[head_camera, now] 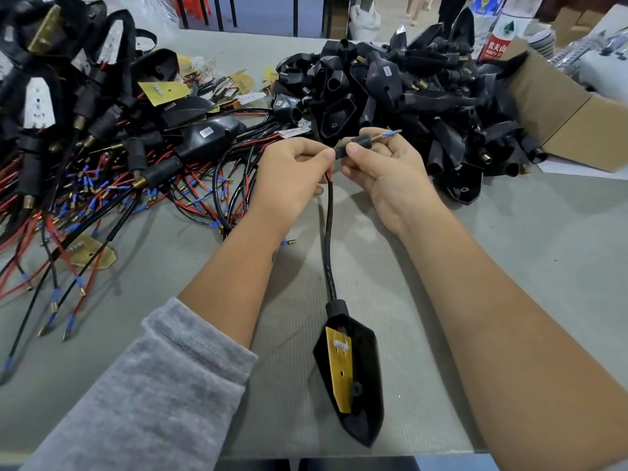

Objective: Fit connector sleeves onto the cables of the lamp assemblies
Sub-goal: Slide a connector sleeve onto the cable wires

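Black lamp housing (353, 379) with a yellow board (339, 372); black cable (328, 232); grey bench (509, 249); grey sleeve (153, 396).

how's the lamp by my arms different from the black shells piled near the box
The lamp lies alone on the table, open side up, with a yellow board inside; the shells are heaped together, and no board shows in them. The lamp has a black cable running up to the left hand and right hand; no cable shows on the shells. Both are black, pointed housings.
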Action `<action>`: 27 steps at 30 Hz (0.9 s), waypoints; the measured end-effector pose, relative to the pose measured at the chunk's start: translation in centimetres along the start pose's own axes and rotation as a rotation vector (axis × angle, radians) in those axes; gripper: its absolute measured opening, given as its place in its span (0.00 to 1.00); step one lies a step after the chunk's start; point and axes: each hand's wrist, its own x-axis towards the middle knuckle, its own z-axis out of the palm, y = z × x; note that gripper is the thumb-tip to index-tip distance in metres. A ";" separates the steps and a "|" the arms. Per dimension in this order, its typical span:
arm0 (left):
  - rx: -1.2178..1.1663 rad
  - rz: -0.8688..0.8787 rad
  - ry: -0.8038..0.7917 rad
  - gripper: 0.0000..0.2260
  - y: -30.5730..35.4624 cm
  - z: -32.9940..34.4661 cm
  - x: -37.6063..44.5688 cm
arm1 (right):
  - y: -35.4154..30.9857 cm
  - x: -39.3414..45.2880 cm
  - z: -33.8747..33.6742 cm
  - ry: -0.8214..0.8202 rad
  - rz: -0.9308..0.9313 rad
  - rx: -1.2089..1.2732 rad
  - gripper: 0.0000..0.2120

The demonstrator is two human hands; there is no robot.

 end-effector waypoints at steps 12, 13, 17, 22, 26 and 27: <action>-0.006 0.071 -0.046 0.06 0.0 0.1 -0.2 | 0.1 0.3 -0.3 0.058 0.023 -0.009 0.08; -0.003 0.086 -0.045 0.07 0.0 0.2 -0.2 | 0.1 0.3 -0.3 0.048 0.030 -0.032 0.07; -0.004 0.102 -0.044 0.07 -0.1 0.2 -0.1 | 0.0 0.3 -0.2 0.037 0.034 -0.037 0.05; 0.027 0.019 -0.155 0.03 -0.1 0.4 -0.2 | -0.2 0.5 -0.5 0.134 0.017 0.073 0.04; 0.116 0.045 -0.193 0.06 0.0 0.3 -0.4 | -0.3 0.6 -0.7 0.202 -0.004 0.121 0.05; 0.105 0.044 -0.200 0.06 -0.1 0.2 -0.4 | -0.3 0.6 -0.7 0.205 -0.012 0.105 0.05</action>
